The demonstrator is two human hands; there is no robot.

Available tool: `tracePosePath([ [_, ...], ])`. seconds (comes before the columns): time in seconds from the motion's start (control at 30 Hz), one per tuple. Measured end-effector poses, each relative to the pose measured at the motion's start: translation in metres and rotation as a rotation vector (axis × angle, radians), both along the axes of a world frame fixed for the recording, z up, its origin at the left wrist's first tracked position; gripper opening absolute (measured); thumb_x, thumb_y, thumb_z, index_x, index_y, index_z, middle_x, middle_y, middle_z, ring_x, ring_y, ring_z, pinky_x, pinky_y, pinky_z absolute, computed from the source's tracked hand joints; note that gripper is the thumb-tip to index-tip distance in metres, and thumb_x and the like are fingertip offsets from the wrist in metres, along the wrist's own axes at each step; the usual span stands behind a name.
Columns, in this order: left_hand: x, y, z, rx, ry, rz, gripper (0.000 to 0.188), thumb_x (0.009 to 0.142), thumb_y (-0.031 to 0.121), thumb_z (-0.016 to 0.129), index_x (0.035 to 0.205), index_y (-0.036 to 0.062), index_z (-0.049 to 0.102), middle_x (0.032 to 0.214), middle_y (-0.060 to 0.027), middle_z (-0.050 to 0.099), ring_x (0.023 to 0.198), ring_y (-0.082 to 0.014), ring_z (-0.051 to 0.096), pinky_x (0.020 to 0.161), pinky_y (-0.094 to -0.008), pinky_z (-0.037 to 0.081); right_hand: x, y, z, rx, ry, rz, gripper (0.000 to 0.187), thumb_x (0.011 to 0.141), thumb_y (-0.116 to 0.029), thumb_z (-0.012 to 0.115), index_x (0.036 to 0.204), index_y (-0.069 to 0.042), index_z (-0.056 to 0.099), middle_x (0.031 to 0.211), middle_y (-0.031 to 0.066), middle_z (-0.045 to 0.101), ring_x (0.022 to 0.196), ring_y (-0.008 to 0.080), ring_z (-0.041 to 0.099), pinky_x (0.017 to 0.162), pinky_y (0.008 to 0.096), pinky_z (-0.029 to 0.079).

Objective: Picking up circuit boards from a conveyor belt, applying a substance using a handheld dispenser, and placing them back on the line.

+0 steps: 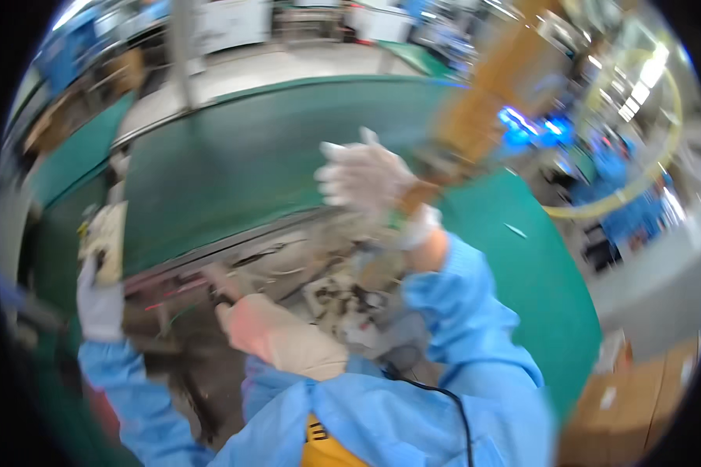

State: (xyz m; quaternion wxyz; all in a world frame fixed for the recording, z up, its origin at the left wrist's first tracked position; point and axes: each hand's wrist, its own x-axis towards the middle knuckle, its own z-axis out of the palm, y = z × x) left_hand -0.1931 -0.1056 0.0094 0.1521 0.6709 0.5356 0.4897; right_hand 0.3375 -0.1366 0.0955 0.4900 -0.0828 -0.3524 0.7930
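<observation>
Bright, motion-blurred, fisheye-bent edges.

We have one view only, worn on the head: it looks steeply down and forward, close over the green bench (249,163), its fisheye rim bending edges.

Looking like a factory floor: green-matted workbenches (249,156) stretching beyond the gloved right hand (366,177), blue-gowned workers (619,194) standing farther right, cardboard boxes (639,389) below.
</observation>
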Motion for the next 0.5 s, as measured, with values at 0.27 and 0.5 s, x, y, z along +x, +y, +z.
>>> tracePosePath([
  [0.27, -0.044, 0.052, 0.002, -0.078, -1.139, -0.105, 0.035, 0.090, 0.002, 0.064, 0.124, -0.0031, 0.057, 0.116, -0.0109, 0.065, 0.104, -0.0215, 0.065, 0.092, -0.0373, 0.054, 0.061, 0.026, -0.078, 0.574, -1.804, -1.147, 0.047, 0.089, -0.041, 0.066, 0.118, -0.004, 0.065, 0.122, 0.0205, 0.062, 0.115, 0.0328, 0.058, 0.100, 0.0398, 0.044],
  [0.5, -0.145, 0.093, -0.014, 0.054, -0.042, 0.787, 0.064, 0.080, 0.018, 0.075, 0.138, 0.0098, 0.049, 0.120, -0.0155, 0.065, 0.104, -0.0282, 0.065, 0.091, -0.0347, 0.051, 0.048, 0.032, -0.087, 0.684, -1.966, -1.080, 0.038, 0.088, -0.036, 0.066, 0.106, -0.004, 0.070, 0.116, 0.0212, 0.065, 0.115, 0.0339, 0.058, 0.101, 0.0419, 0.043],
])
